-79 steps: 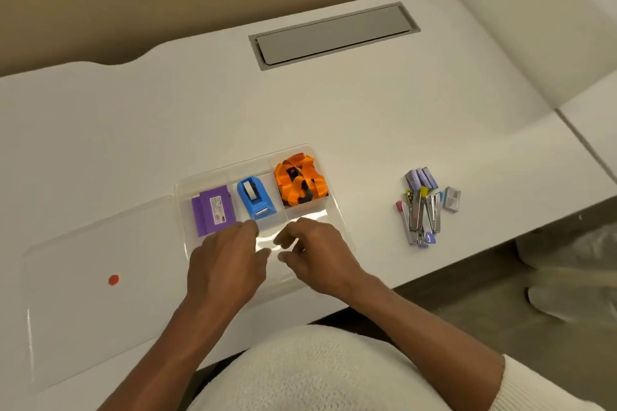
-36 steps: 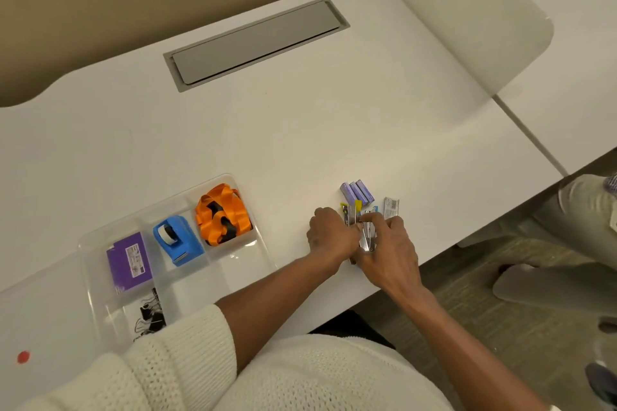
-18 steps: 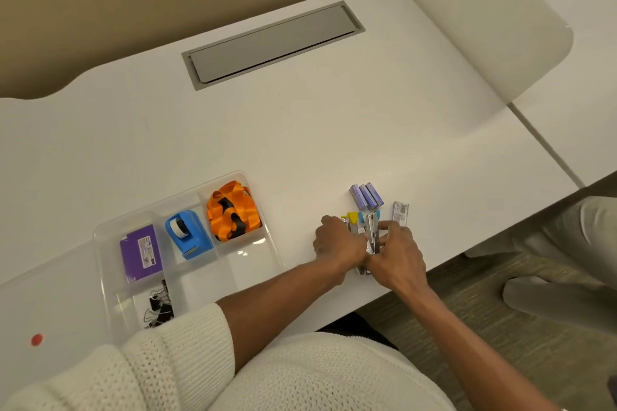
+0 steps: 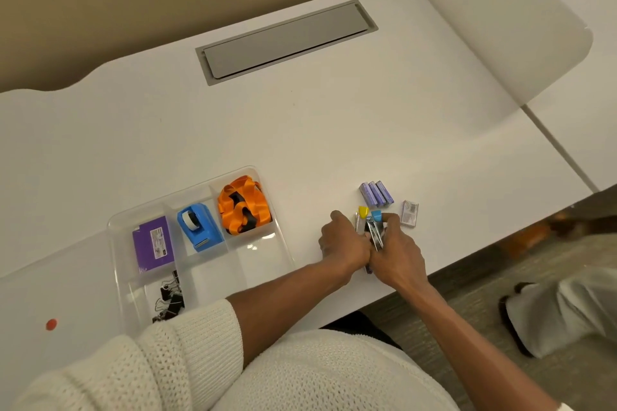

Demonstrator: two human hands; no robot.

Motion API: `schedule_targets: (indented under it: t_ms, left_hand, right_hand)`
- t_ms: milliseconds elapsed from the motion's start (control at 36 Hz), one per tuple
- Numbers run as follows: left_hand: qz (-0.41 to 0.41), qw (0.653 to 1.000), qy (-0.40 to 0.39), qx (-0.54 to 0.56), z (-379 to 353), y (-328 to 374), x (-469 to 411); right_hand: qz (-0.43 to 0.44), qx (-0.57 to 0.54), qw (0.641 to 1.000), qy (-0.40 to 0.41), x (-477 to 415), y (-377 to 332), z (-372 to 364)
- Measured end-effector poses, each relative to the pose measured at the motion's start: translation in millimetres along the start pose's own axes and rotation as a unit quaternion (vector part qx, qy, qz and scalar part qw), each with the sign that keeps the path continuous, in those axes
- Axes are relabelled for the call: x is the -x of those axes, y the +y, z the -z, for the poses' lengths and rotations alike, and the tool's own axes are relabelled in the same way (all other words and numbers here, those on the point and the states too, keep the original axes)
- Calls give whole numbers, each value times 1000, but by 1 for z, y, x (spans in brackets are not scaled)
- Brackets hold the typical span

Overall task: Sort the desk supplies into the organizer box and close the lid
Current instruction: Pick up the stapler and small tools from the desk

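Observation:
A clear organizer box [image 4: 283, 243] lies open on the white desk. It holds a purple box [image 4: 153, 245], a blue tape dispenser [image 4: 199, 227], an orange strap bundle [image 4: 243, 203] and black binder clips [image 4: 168, 299]. Its flat lid [image 4: 50, 294] with a red dot [image 4: 51, 324] lies open to the left. To the right, my left hand [image 4: 342, 243] and my right hand [image 4: 397, 252] press together around a bunch of small staplers [image 4: 370, 223] with yellow and blue ends. Three purple staple boxes [image 4: 376, 193] and a grey staple box [image 4: 409, 213] lie just beyond.
A grey cable hatch [image 4: 287, 40] is set into the desk at the back. A white divider panel [image 4: 500, 20] stands at the right. The desk's front edge runs just below my hands. A person's leg and shoe [image 4: 551, 310] are on the floor at the right.
Both hands left the organizer box and moved right to the stapler pile. Over the last second they have closed in around the staplers and bunched them together.

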State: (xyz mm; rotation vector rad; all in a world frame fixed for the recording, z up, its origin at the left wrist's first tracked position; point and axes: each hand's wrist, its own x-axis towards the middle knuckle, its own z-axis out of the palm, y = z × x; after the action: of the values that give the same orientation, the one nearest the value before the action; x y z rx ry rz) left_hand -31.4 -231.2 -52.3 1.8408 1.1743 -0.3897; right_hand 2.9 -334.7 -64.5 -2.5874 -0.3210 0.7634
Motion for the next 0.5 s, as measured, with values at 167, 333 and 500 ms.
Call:
schedule_targets:
  t_ms: [167, 333, 500]
  left_hand:
    - [3, 1000, 9, 27, -1, -5, 1]
    - [5, 995, 34, 91, 3, -11, 4]
    - [-50, 991, 64, 108, 18, -14, 15]
  right_hand:
    - [-4, 15, 1000, 0, 2, -6, -1]
    - [-16, -42, 999, -6, 2, -10, 2]
    - [9, -103, 995, 14, 8, -21, 11]
